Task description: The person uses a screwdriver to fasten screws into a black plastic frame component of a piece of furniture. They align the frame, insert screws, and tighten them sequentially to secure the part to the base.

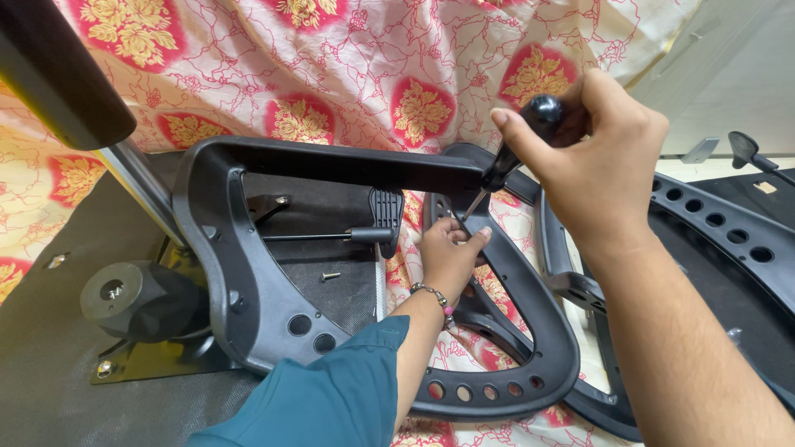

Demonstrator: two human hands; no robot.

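The fingers of the right hand (pixel 600 157), at the upper right of centre of the frame, are closed fully around the round black knob handle of a screwdriver with a slim metal shaft (pixel 512 153); the index finger is laid forward over the top of the knob. The long axis of the tool is tilted, running from the handle at the upper right down to the tip at the lower left, where the tip meets the inner edge of the black moulded plastic chair armrest frame (pixel 530 331) at the centre of the frame. The left hand (pixel 451 257) is placed directly below the tip and is the nearer of the two hands to the point of contact; its fingers are curled loosely and pinched against the frame at that point, but whether a screw is held between them cannot be told. The left forearm, in a teal sleeve (pixel 331 397) with a beaded bracelet (pixel 435 296) at the wrist, is raised from the bottom centre; the bare right forearm is brought in from the lower right corner, with the wrist bent over the tool. A loose small screw (pixel 330 276) is seen on the black seat underside (pixel 315 211), left of centre. A grey metal gas-lift cylinder (pixel 141 182) is seen at the upper left, and a second perforated black plastic frame (pixel 720 228) at the right. The parts are laid on a cream cloth with red and gold floral medallions (pixel 331 66).
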